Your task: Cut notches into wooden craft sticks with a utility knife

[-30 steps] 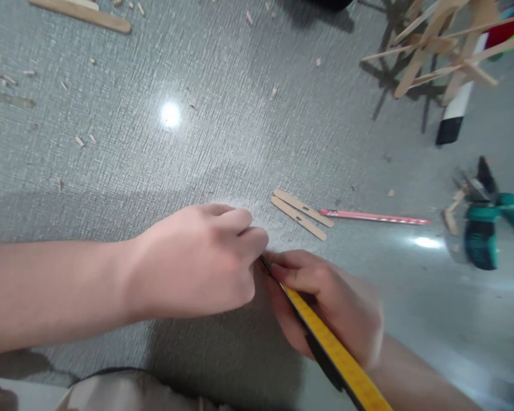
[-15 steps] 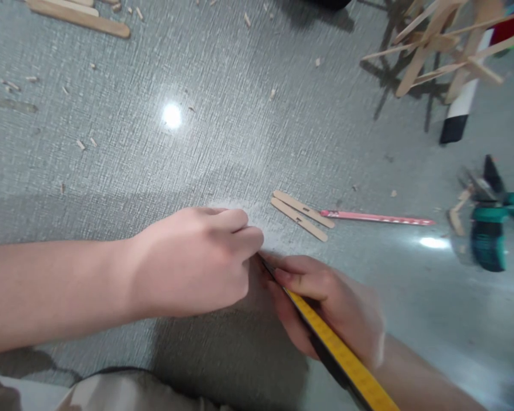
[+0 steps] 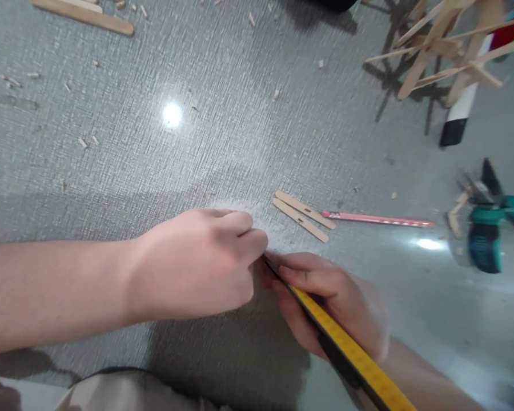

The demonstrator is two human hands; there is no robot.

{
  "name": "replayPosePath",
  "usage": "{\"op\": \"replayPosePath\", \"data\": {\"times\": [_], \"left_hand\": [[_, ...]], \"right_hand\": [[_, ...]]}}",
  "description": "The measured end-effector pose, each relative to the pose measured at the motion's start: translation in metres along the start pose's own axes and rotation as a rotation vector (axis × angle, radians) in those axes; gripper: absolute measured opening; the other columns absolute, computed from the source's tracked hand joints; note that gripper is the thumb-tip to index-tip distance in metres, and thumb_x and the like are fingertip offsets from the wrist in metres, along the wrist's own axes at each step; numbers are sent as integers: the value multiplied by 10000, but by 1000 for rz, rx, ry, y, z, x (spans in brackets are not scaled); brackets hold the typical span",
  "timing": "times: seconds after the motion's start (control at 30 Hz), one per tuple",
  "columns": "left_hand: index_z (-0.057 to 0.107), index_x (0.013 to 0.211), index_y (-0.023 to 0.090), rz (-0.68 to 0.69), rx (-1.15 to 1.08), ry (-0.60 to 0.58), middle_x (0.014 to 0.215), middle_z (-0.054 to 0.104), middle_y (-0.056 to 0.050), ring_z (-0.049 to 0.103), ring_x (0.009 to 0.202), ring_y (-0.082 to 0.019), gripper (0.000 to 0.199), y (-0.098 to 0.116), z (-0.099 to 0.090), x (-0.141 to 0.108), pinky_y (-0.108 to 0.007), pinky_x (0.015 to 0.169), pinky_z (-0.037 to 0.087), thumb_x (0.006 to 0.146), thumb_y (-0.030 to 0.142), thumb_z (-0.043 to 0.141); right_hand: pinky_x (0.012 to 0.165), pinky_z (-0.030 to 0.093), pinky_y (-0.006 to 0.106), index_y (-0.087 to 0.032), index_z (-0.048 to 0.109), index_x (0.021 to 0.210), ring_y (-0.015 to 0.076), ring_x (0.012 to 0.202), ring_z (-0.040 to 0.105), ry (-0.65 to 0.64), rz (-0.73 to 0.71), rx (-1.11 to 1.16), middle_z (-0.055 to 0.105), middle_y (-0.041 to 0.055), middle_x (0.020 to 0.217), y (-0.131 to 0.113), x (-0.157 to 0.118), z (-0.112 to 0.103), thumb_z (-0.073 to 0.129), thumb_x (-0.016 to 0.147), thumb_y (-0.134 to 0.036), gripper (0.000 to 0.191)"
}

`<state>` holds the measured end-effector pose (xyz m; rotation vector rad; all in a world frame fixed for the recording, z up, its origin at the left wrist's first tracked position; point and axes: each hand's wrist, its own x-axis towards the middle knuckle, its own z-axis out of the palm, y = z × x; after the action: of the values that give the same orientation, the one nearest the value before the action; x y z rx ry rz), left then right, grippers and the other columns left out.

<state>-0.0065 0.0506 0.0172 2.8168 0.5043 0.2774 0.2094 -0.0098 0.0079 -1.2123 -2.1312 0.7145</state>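
Observation:
My left hand [image 3: 209, 262] is closed with its knuckles up, its fingertips pinched low over the table; what they hold is hidden beneath them. My right hand [image 3: 338, 302] is wrapped round a long yellow-and-black tool [image 3: 351, 354], which slants from the lower right up to my left fingertips. Its narrow dark end reaches the left hand, and the tip itself is out of sight. Pale dust [image 3: 276, 234] lies on the table just beyond the fingers. Past it, two craft sticks [image 3: 300, 220] lie side by side, each with a small cut near its middle.
A pink pencil [image 3: 381, 219] lies right of the sticks. Green-handled pliers [image 3: 486, 240] are at the far right. A craft-stick frame [image 3: 437, 48] stands upper right over a white-and-black marker [image 3: 456, 128]. More sticks [image 3: 89, 18] and scattered wood bits lie upper left.
Both hands have shifted slightly to the right together. The yellow-and-black tool has slid a little toward the lower right, with more of its dark end showing. The grips look the same.

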Motion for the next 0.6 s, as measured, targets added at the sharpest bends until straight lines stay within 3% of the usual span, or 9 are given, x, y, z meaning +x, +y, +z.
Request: {"op": "replayPosePath", "data": {"times": [0.27,0.6], "left_hand": [[585,635,171,-16,-10,-12,759,601,-15,540,769,-180,301,0,1,-1,-275,665,408,934,199,561],[589,625,172,-7,-14,1,738,609,-36,536,743,-181,287,0,0,0,-287,648,430,911,183,587]], "right_hand": [[656,615,192,-224,573,1010,166,787,764,-8,-2,-9,768,96,977,0,-3,-1,606,855,-113,194],[587,627,244,-239,583,1016,190,762,766,2,12,3,777,80,969,0,-3,0,596,863,-131,187]]}}
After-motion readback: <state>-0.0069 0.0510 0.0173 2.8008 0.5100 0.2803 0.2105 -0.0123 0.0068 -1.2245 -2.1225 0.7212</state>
